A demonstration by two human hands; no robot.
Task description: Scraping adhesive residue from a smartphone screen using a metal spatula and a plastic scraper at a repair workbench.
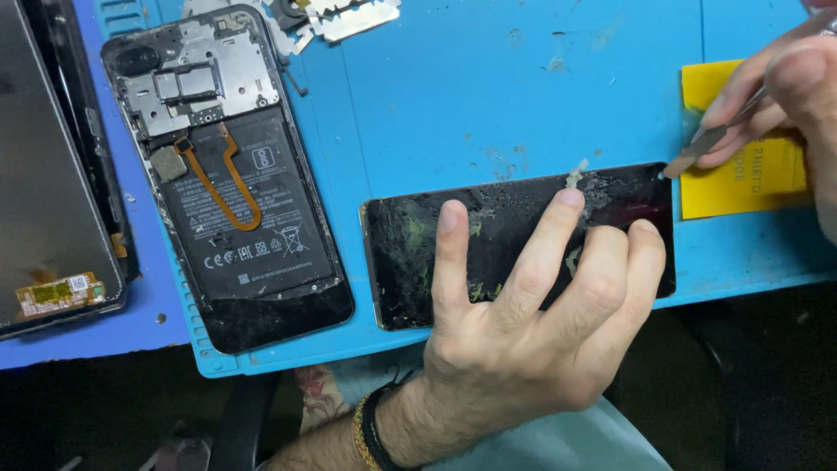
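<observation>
One left hand [523,323] on one black panel [410,253], tweezers [708,144] in right hand [785,96].

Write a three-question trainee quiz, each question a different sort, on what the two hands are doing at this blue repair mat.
1. True or false: the left hand presses flat on the dark panel.
2. What does the right hand hold? A) metal tweezers B) a screwdriver C) a brush
3. Where does the opened phone lie relative to the panel?

Key: 1 true. 2 A; the tip meets the panel's far right corner. 3 To its left, on the blue mat.
</observation>
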